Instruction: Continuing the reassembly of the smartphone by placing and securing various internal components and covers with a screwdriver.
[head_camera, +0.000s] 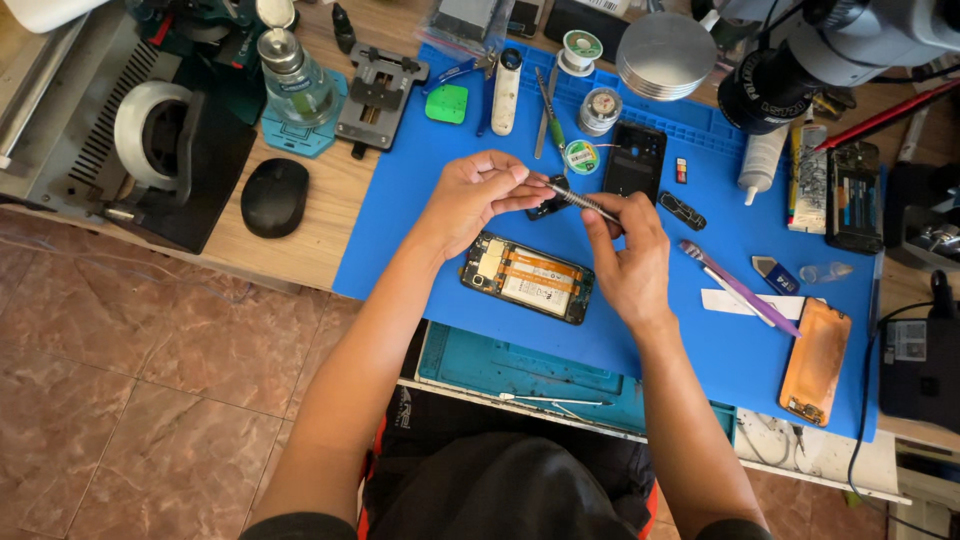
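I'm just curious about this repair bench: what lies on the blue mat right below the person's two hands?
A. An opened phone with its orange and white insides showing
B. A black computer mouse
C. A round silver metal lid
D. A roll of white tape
A: the opened phone with orange and white insides lies on the blue mat just beneath the left hand and right hand.

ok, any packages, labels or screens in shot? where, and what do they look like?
Clear bottle, bench top left: white and green label.
White tube, mat's right edge: faint printed label.
Solder spool, mat top centre: round green and white label.
Opened phone, under both hands: white label patch on its battery.
No lit screens.
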